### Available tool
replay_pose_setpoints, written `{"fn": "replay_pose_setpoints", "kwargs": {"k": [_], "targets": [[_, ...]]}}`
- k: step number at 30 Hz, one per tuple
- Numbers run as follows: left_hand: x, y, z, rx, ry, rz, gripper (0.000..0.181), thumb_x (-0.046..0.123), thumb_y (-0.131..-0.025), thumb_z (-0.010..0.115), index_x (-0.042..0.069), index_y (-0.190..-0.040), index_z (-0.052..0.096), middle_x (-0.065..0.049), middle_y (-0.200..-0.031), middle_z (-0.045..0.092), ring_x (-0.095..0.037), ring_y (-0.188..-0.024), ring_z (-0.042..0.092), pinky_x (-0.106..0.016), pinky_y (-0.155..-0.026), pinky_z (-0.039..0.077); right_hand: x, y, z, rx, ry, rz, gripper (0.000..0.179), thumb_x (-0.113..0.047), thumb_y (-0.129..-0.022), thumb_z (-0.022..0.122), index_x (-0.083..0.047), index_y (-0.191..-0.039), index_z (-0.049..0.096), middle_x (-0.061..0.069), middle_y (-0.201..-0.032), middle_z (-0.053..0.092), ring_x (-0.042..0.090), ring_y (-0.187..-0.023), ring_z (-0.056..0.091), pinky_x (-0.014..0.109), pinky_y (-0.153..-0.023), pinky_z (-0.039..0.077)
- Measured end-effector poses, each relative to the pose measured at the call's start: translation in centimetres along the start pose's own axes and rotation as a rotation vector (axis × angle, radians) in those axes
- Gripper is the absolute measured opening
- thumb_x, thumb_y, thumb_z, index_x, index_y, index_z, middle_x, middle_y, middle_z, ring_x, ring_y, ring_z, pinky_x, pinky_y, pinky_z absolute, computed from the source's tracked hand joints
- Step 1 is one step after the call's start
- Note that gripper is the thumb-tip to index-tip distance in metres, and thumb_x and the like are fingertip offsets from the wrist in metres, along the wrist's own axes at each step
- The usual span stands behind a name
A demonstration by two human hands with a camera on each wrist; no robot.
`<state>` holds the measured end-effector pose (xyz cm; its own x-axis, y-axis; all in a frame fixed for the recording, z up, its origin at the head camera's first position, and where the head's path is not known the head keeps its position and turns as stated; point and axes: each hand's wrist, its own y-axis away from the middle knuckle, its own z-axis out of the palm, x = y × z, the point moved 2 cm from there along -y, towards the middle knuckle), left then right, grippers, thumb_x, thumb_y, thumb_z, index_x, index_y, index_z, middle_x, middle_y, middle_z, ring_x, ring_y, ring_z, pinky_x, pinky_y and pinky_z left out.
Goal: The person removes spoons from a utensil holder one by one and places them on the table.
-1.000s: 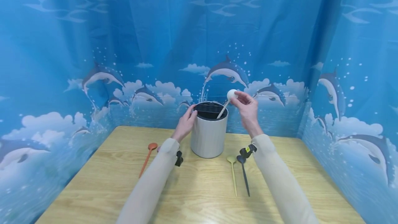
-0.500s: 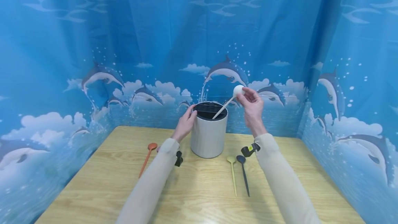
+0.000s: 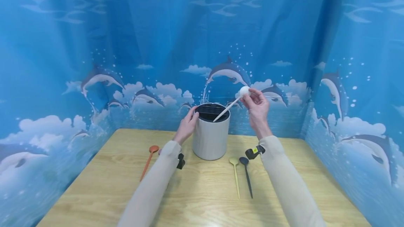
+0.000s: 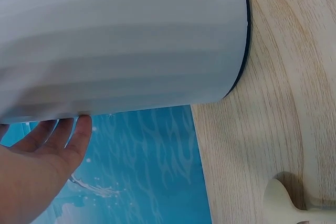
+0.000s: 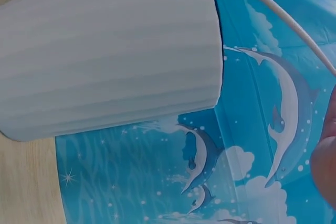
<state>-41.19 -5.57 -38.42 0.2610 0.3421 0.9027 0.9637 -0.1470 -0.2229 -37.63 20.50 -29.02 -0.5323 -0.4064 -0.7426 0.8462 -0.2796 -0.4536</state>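
In the head view, a pale ribbed utensil holder (image 3: pixel 210 139) with a dark slotted top (image 3: pixel 213 109) stands upright on the table. My left hand (image 3: pixel 187 127) touches its upper left side; in the left wrist view, the extended fingers (image 4: pixel 79 137) meet the ribbed wall with their tips. My right hand (image 3: pixel 258 109) pinches a white spoon (image 3: pixel 230 106) by its round head, right of and above the holder. The handle slants down left, its tip over the dark opening. Only the handle (image 5: pixel 289 19) and part of the hand show in the right wrist view.
An orange spoon (image 3: pixel 149 160) lies left of my left forearm. Right of the holder, a yellow-green spoon (image 3: pixel 236 178) and a black spoon (image 3: pixel 248 176) lie side by side. Another pale spoon (image 4: pixel 278 203) shows in the left wrist view. A dolphin-print curtain (image 3: pixel 202 45) surrounds the table.
My right hand has moved right and slightly up with the white spoon, so its handle lies flatter and its tip is further left over the opening. The left hand stays on the holder.
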Motion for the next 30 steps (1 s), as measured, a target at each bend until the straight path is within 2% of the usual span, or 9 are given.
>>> {"fn": "replay_pose_setpoints", "kwargs": {"k": [7,14,18,25,30], "targets": [[-0.1,0.0,0.0,0.001,0.005,-0.002,0.057,0.055,-0.103,0.031,0.032,-0.156,0.025,-0.005,-0.161,0.03,-0.031,-0.146,0.032,-0.059,-0.114,0.032,0.7,0.1,-0.6,-0.046,0.05,0.04,0.029,-0.006,-0.089,0.07,-0.007,-0.117,0.066,0.007,-0.105,0.063,0.017,-0.1,0.065,0.029,-0.088,0.057],[-0.1,-0.1,0.1,0.005,-0.005,0.01,0.057,0.054,-0.104,0.031,0.032,-0.156,0.025,-0.005,-0.16,0.031,-0.031,-0.145,0.034,-0.058,-0.114,0.033,1.2,0.4,-1.9,-0.098,0.09,0.072,0.031,-0.007,-0.091,0.068,-0.003,-0.121,0.065,0.007,-0.107,0.055,0.015,-0.099,0.065,0.028,-0.089,0.056],[0.0,-0.2,0.1,0.003,-0.008,0.02,0.056,0.052,-0.104,0.031,0.03,-0.156,0.025,-0.006,-0.16,0.031,-0.031,-0.144,0.035,-0.057,-0.113,0.033,1.4,0.6,-2.8,-0.093,0.113,0.114,0.03,-0.005,-0.09,0.069,-0.001,-0.119,0.065,0.006,-0.107,0.055,0.013,-0.093,0.067,0.027,-0.087,0.056],[0.1,-0.1,0.2,-0.008,0.001,0.013,0.056,0.052,-0.104,0.032,0.031,-0.156,0.025,-0.005,-0.16,0.031,-0.031,-0.145,0.034,-0.058,-0.113,0.033,2.2,1.0,-4.0,-0.062,0.21,0.159,0.023,-0.002,-0.085,0.074,-0.006,-0.107,0.07,0.005,-0.107,0.061,0.012,-0.089,0.067,0.027,-0.084,0.058],[0.0,0.0,0.0,0.0,0.0,0.002,0.056,0.052,-0.104,0.032,0.032,-0.156,0.025,-0.005,-0.16,0.032,-0.031,-0.144,0.035,-0.058,-0.113,0.034,2.8,1.1,-4.8,-0.094,0.237,0.174,0.039,0.002,-0.086,0.072,0.002,-0.123,0.062,0.002,-0.106,0.064,0.012,-0.091,0.067,0.028,-0.083,0.058]]}}
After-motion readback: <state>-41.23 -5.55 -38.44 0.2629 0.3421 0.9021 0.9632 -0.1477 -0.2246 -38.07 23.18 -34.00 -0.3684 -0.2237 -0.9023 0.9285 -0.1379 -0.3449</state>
